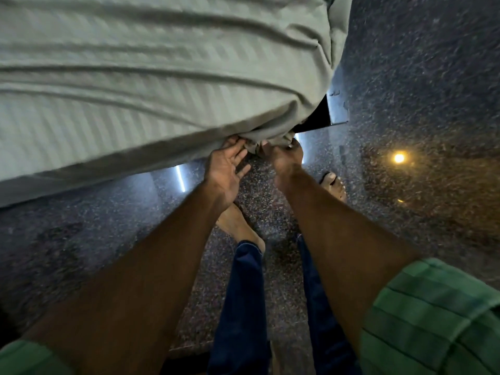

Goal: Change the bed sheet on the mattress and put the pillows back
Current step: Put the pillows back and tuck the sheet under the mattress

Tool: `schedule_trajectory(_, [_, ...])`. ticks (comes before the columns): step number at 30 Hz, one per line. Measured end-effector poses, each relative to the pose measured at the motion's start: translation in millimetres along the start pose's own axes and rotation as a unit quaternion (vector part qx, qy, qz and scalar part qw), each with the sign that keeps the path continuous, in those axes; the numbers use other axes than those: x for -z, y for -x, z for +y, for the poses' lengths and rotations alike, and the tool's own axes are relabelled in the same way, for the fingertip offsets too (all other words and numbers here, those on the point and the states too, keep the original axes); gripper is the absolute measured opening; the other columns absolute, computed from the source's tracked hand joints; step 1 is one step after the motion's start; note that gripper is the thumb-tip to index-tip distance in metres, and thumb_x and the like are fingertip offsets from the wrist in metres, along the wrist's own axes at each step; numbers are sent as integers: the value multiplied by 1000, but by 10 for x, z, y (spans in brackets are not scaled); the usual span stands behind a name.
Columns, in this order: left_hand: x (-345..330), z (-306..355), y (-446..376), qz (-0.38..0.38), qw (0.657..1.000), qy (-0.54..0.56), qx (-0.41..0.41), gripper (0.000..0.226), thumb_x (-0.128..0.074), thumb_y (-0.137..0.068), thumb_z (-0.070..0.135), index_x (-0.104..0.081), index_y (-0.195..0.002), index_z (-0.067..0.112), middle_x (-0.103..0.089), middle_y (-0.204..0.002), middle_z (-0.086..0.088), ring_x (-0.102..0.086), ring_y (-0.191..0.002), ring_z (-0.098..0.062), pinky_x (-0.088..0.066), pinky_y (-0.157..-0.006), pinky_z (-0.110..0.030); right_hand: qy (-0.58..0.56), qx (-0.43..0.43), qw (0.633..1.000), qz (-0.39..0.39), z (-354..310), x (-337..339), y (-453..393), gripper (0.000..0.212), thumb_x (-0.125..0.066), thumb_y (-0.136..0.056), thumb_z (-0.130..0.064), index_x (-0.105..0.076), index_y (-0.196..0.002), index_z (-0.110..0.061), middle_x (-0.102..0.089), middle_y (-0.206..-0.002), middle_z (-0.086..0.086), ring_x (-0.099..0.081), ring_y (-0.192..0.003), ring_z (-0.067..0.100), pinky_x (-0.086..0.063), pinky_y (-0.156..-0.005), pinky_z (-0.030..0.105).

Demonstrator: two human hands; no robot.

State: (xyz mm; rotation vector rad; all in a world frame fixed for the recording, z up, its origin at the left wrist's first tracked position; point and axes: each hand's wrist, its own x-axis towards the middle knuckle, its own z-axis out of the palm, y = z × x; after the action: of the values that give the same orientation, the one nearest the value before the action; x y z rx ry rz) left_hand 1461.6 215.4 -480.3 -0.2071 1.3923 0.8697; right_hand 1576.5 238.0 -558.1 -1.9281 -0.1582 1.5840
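— Bed sheet [151, 85]?
— Soft matt cloth, pale grey-green, faintly striped weave, creased into long folds.
— Floor [405, 77]?
— Polished speckled stone, glossy enough to mirror a lamp.
— Sleeves [438, 315]?
— Green ribbed knit, matt.
— Trousers [240, 307]?
— Dark blue cloth, dull.

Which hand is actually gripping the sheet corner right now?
The right hand: its fingers are curled round the bunched sheet at the mattress corner. The left hand lies palm-up, fingers straight, only touching the fabric.
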Motion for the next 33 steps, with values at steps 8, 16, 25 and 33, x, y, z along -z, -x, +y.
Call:
schedule_trajectory(8, [-11,-9,-21,22,983,183,4,46,-29,-105,41,-62,-129,19,-66,-135,-1,-58,-128,-15,-41,-106,-36,-303,-162,939,-14,-35,-65,525,28,-40,-103,-1,-62,-92,-15,-70,-70,4,-65,-64,14,-57,-55,23])
schedule_trajectory(16, [281,-199,49,172,975,-88,111,37,-63,-93,49,-65,-120,25,-55,-129,3,-55,-115,-20,-44,-97,-35,-343,-188,918,-72,-487,-182,613,31,-36,-103,-7,-62,-86,-5,-64,-81,12,-62,-82,25,-51,-93,40])
schedule_trajectory(25, [-137,-337,-227,89,992,-78,42,11,-60,-100,22,-70,-96,19,-71,-81,1,-62,-72,-11,-54,-68,-29,-208,-206,948,-126,-556,119,648,30,-41,-106,-7,-59,-123,9,-71,-110,24,-68,-114,31,-64,-80,40])
schedule_trajectory(33, [-195,-261,-26,90,976,195,46,24,-46,-100,-11,-60,-91,7,-66,-82,-3,-63,-77,-11,-56,-68,-15,-33,-240,970,-31,-132,140,888,30,-67,-94,-12,-68,-122,-3,-74,-112,14,-73,-90,26,-63,-79,39])
